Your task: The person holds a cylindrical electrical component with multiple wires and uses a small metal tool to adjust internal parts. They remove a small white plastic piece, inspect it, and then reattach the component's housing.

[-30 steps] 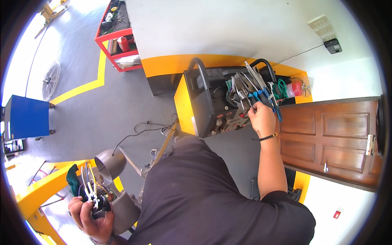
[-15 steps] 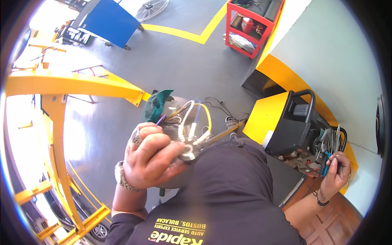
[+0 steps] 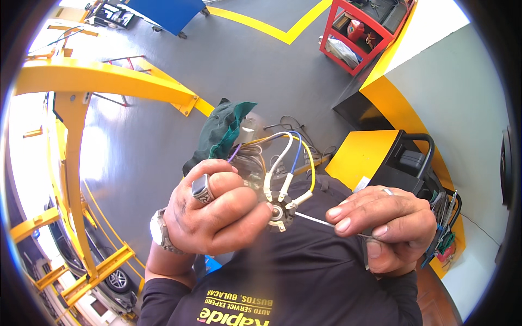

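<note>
My left hand (image 3: 209,212), with a ring and a wristwatch, is closed around a small round electrical part (image 3: 278,213) with metal tabs. White, blue and yellow wires (image 3: 291,157) loop up from it toward a grey housing behind. My right hand (image 3: 389,225) pinches a thin metal tool (image 3: 315,220). Its tip touches the right side of the round part. Both hands are held close in front of a dark shirt.
A green cloth (image 3: 223,130) hangs just behind the wires. A yellow and black tool cart (image 3: 391,157) with pliers stands at the right, a red trolley (image 3: 361,32) further back. Yellow lift arms (image 3: 103,81) stretch across the left, over a grey floor with a car (image 3: 111,280) below.
My right hand has left the tool cart and come in front of me with the thin tool. My left hand has shifted the round part toward it.
</note>
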`<state>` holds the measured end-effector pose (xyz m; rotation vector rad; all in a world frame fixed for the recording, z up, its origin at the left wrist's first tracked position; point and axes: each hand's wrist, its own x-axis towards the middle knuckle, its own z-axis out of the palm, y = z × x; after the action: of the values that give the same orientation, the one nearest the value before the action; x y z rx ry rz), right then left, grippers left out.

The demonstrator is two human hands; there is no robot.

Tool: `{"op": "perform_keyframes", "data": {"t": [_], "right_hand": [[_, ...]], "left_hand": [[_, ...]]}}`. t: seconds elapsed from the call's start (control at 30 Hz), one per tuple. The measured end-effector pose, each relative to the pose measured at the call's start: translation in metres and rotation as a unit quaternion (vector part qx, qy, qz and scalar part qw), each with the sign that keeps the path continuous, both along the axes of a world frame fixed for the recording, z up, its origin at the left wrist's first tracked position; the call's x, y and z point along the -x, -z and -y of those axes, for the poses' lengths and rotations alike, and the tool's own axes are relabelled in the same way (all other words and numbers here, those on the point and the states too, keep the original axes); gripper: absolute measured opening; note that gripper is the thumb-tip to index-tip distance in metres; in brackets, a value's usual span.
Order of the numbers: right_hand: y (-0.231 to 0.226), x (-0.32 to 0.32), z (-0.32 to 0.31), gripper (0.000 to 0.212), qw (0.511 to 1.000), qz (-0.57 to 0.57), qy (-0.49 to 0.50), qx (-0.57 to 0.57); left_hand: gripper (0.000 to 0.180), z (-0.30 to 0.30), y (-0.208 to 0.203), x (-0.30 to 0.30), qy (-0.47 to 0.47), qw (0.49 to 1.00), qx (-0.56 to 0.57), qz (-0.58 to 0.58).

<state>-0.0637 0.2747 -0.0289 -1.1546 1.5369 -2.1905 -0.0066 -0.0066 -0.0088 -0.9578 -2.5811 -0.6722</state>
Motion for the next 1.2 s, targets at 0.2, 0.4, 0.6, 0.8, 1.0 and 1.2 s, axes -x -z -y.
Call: {"op": "perform_keyframes", "data": {"t": [0.2, 0.4, 0.6, 0.8, 1.0, 1.2], "right_hand": [[-0.005, 0.010, 0.013, 0.024, 0.999, 0.019, -0.039, -0.005], [-0.001, 0.015, 0.023, 0.027, 0.998, -0.004, -0.065, 0.009], [0.014, 0.014, 0.030, 0.030, 0.992, -0.096, -0.065, 0.056], [0.019, 0.012, 0.031, 0.031, 0.990, -0.119, -0.054, 0.049], [0.020, 0.012, 0.032, 0.032, 0.987, -0.141, -0.051, 0.059], [0.024, 0.000, 0.039, 0.043, 0.984, -0.167, 0.020, 0.053]], "left_hand": [[0.029, 0.001, -0.004, 0.002, 0.010, 1.000, -0.004, 0.010], [0.030, 0.001, -0.002, 0.001, -0.001, 0.999, -0.028, 0.015], [0.033, 0.005, -0.002, 0.001, -0.011, 0.998, -0.057, 0.020], [0.033, 0.006, -0.001, 0.001, -0.021, 0.997, -0.067, 0.015], [0.033, 0.005, 0.000, 0.001, -0.030, 0.996, -0.078, 0.012], [0.036, 0.005, 0.003, -0.003, -0.039, 0.995, -0.094, 0.018]]}}
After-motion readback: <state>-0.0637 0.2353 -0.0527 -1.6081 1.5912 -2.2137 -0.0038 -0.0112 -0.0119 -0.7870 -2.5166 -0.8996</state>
